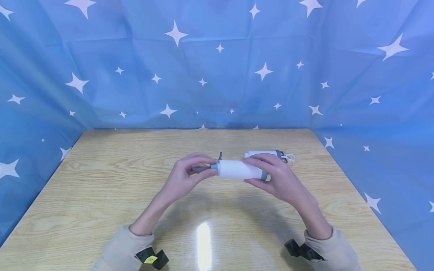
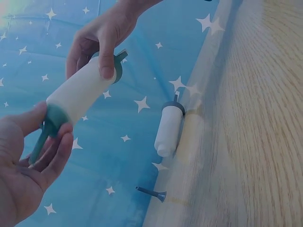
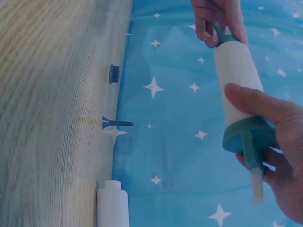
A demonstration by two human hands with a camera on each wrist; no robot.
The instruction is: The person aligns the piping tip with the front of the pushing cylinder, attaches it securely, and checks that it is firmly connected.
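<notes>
A piping syringe [image 1: 234, 169] with a white barrel and teal ends is held roughly level above the table, between both hands. At its left end, my left hand [image 1: 184, 175] pinches the teal collar and long nozzle [image 2: 40, 144] with thumb and fingers. My right hand [image 1: 279, 177] grips the barrel near the teal end cap [image 3: 248, 134], thumb along the white side. A teal handle with a pale tip sticks out beyond that cap in the right wrist view. Fingers partly hide both ends of the syringe.
Behind my right hand, a second white syringe [image 1: 261, 153] with a dark collar and ring handle lies on the wooden table [image 1: 101, 180]. A loose dark nozzle [image 3: 116, 123] stands nearby, with a small dark round piece [image 3: 113, 74] beyond it. A blue starry curtain [image 1: 217, 75] surrounds the table.
</notes>
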